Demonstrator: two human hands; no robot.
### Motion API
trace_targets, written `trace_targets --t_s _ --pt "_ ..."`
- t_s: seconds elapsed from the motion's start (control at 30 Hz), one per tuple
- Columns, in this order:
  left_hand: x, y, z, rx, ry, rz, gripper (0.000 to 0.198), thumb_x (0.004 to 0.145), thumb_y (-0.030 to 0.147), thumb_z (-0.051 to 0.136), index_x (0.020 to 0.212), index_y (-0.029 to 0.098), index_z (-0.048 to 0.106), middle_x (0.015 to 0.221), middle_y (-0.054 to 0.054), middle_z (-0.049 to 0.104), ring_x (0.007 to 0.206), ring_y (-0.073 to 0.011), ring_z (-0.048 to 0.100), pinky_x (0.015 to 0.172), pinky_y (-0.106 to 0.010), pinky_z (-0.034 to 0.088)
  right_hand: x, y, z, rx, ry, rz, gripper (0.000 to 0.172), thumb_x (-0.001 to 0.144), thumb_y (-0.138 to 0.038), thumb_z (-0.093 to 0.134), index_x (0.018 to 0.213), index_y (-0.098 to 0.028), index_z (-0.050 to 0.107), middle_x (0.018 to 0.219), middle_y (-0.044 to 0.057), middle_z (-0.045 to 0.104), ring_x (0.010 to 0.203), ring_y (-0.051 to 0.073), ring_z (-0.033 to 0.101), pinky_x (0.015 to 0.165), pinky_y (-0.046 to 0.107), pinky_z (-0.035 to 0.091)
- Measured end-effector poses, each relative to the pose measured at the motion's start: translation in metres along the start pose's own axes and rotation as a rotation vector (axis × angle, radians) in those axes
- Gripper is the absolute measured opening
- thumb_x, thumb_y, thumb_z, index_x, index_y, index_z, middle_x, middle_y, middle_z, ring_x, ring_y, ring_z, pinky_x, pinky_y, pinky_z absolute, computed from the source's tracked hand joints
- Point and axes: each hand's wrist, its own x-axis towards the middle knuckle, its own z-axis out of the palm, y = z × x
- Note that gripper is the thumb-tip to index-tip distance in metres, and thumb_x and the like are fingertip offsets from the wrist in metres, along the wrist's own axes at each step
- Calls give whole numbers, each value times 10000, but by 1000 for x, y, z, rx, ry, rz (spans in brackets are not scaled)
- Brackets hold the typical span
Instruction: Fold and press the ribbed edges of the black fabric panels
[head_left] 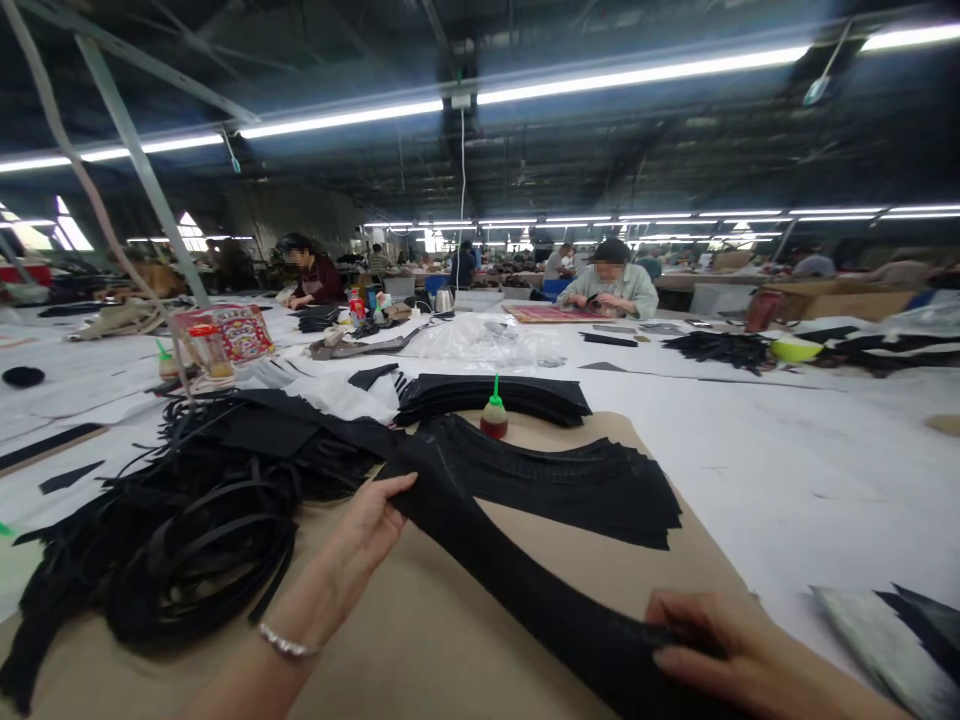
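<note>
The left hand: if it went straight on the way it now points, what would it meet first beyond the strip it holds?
Probably the nearer black stack, just past the strip, though the left hand might pass above it; depth is unclear.

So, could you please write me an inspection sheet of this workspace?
Surface: smooth tan sheet on a white worktop.
Job's things: long curved black strip, held; fanned stack of curved black pieces behind it; second curved black stack farther back; small green-nozzled bottle with reddish-brown base between the stacks.
Clutter: tangled heap of thin black strips at left; crumpled clear plastic beyond the stacks.
Left hand: pinches the held strip near its far end; silver-coloured bracelet on the wrist.
Right hand: grips the held strip's nearer part.
Cables: pale cord hanging at left; thin white cord hanging from the ceiling.
Surroundings: person in a pale green shirt across the worktop; lit white tube lamps overhead.
</note>
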Motion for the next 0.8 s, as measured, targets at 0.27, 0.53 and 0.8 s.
trace_targets --t_s 0.27,0.53,0.8 --pt "82 -19 30 527 210 377 603 652 31 647 1232 148 526 1165 -130 618 1174 -318 538 972 -468 437 131 12 -73 -556 380 -141 130 776 -198 597 898 -219 638 959 56 654 931 257 590 844 378 401" --pt "55 -80 35 1004 -375 666 278 699 231 637 967 273 699 1149 -44 648 1163 -279 537 1057 -421 363 73 39 -39 -552 554 -60 173 897 -164 482 1007 -196 611 1035 66 595 998 197 549 883 315 422" --pt "84 -127 30 1349 -427 1137 310 849 425 412 1046 325 629 1168 1 619 1100 -315 552 909 -495 460 -116 117 -36 -729 644 454 238 928 -188 450 1109 -173 603 1042 103 587 950 231 586 817 353 467"
